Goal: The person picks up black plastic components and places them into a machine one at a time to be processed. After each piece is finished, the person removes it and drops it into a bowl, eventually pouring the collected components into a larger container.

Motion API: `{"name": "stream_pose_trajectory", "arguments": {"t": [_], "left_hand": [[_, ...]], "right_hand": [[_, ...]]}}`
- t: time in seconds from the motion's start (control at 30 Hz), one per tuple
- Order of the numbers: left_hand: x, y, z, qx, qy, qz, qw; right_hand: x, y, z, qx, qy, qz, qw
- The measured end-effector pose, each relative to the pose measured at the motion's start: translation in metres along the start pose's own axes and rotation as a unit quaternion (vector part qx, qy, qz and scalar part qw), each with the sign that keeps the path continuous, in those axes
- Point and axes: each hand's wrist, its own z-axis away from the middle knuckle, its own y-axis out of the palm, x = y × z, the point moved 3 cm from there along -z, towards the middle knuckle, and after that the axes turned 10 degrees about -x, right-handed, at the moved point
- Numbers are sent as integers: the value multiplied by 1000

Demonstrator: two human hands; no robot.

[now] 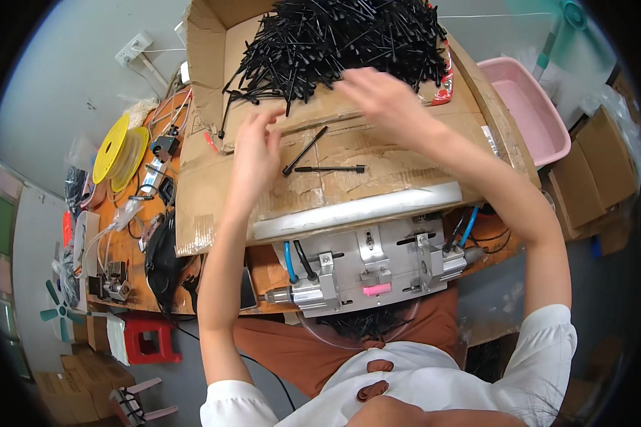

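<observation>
Black rods [342,50] heaped on cardboard [224,167], both hands at the near edge.
Two loose rods [335,169] lie closer in, between the forearms. Left hand [256,151]: fingers bent, left of the heap's front; can't tell if gripping. Right hand [383,103]: blurred at the heap's front edge, grip can't tell either. Nearer the body: white roll [356,211], then metal fixture [342,249] with pink block [377,290]. Yellow spool [112,148] far left.

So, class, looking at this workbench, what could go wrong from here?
The right hand, near the front of the heap of slender black rods, might drag several loose. The two separate rods on the cardboard could be knocked over the white edge strip onto the metal clamping fixture.
</observation>
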Motion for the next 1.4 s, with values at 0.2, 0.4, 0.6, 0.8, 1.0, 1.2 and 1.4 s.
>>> {"name": "stream_pose_trajectory", "arguments": {"t": [0.2,0.4,0.6,0.8,1.0,1.2,1.4], "left_hand": [[22,-23,35,-2,-11,7,1000],[52,-36,48,-12,-84,44,995],[38,-33,54,-16,-63,58,996],[16,-21,57,32,-16,68,997],[5,-32,58,24,6,56,998],[-28,-27,49,79,26,38,996],[-24,5,26,85,137,-4,987]], "right_hand": [[11,91,-57,4,-116,167,979],[20,95,-67,26,-117,31,992],[54,44,-34,23,-93,3,995],[63,-10,2,81,-36,-82,993],[41,-58,24,164,92,-221,957],[18,-56,21,130,159,-233,950],[20,-46,3,275,98,-218,931]]}}
